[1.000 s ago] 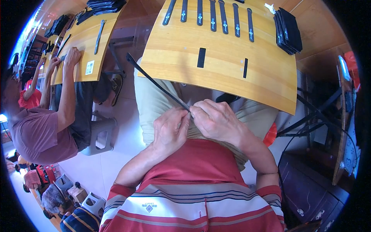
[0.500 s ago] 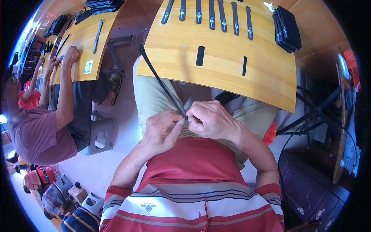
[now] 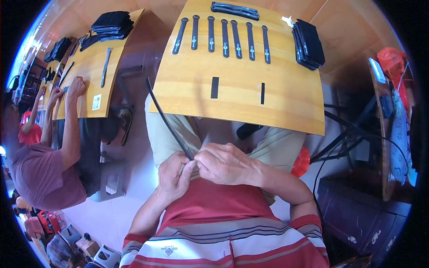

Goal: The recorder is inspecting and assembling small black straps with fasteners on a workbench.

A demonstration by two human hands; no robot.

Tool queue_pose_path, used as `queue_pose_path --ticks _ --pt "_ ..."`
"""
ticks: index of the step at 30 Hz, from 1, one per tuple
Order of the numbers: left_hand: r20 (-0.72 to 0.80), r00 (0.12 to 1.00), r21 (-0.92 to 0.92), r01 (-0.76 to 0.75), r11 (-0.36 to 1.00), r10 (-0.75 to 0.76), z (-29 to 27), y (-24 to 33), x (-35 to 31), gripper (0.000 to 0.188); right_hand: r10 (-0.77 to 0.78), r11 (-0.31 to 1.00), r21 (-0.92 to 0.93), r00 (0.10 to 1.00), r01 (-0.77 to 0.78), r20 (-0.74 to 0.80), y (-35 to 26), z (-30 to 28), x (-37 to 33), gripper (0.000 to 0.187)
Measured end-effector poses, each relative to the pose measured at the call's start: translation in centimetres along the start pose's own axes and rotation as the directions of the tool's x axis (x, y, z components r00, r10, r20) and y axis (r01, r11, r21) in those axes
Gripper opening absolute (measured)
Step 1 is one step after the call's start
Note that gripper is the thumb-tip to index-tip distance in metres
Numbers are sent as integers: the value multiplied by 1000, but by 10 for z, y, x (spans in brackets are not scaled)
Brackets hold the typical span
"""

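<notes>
Both of my hands meet over my lap, just in front of the table's near edge. My left hand (image 3: pixel 175 175) pinches the lower end of a long black strap (image 3: pixel 166 120) between thumb and fingers. From there the strap rises, slanting to the left, and its far end stands free by the table's left corner. My right hand (image 3: pixel 225 164) is closed at the same end, fingertips pressed against the left thumb. The fingers hide that end of the strap. Several black straps (image 3: pixel 211 33) with pale printing lie in a row on the wooden table (image 3: pixel 178 96).
Two black rectangles (image 3: pixel 214 87) mark the tabletop; I cannot tell whether they are slots or pieces. A folded black stack (image 3: pixel 308 44) lies at the right, a strap bundle (image 3: pixel 234 10) at the back. Left, a co-worker (image 3: pixel 44 176) sits at another table (image 3: pixel 96 78).
The view has shifted, so the table sits lower and more of its back shows. Both hands still pinch the strap's end, and the strap now curves slightly more.
</notes>
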State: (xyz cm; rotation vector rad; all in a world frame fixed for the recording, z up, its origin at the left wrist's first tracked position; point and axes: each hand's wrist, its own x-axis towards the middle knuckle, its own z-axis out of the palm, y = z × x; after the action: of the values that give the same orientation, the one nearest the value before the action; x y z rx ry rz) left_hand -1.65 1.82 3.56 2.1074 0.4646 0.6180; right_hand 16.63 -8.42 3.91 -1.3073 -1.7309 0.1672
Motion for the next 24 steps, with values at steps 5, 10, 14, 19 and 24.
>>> queue_pose_path --ticks 5,10,14,19,24 --pt "95 983 -33 -156 987 158 -5 -1 -9 10 -73 996 59 988 66 133 0 -12 5 17" --pt "147 976 -67 -151 986 160 -17 8 -14 12 -178 966 -159 970 204 164 8 -41 18 18" --pt "143 984 -130 -84 988 102 -18 0 -21 15 -147 979 -133 988 152 45 2 -37 20 20" --pt "23 1000 -156 -18 988 21 -4 3 -16 17 37 993 113 992 -23 -119 -5 0 2 12" --pt "-6 990 -265 131 955 -138 -1 -4 -18 15 33 979 205 989 -4 -142 -8 13 -2 23"
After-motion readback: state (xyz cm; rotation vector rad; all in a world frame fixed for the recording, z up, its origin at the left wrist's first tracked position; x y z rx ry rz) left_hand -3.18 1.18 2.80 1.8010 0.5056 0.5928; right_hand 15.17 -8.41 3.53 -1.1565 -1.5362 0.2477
